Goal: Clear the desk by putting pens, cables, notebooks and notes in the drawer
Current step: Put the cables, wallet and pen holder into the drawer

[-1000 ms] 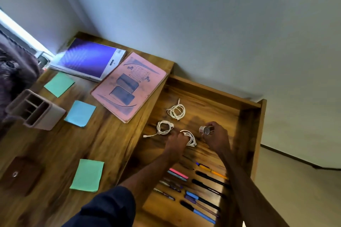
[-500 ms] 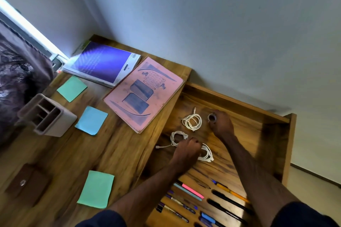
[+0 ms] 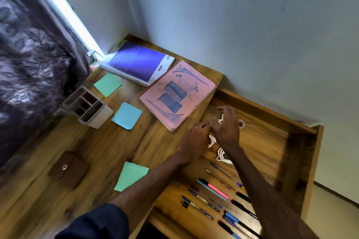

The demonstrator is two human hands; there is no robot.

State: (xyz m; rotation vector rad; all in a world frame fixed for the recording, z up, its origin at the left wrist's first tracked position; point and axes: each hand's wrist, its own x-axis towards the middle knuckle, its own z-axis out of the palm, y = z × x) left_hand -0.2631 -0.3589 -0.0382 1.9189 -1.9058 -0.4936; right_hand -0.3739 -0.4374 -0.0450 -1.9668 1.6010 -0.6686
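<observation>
The bench (image 3: 97, 161) is warm, streaky brown wood set in a corner against a pale grey-blue wall (image 3: 233, 25). A dark patterned curtain (image 3: 29, 64) hangs far left of both hands, with a bright strip of daylight along its edge.

The drawer (image 3: 303, 161) is pulled open, and both hands reach into its far end. The left hand (image 3: 194, 137) lies knuckles up with its fingertips at a white cable (image 3: 211, 138); blur hides whether it grasps it. The right hand (image 3: 226, 128), just beside it, is released, its fingers spread over a second coil (image 3: 220, 121). A third coil (image 3: 223, 156) lies beneath the right wrist. The pens (image 3: 213, 190) lie in rows nearer the person, between the forearms.

The pink notebook (image 3: 177, 95) lies on the bench just beyond the left hand, and the purple notebook (image 3: 138, 62) farther off. The purple one carries a white edge strip with print too small to read; the pink one's blue panels are not legible. Three notes lie left of the hands: green (image 3: 107, 84), blue (image 3: 127, 115) and green (image 3: 131, 175).
</observation>
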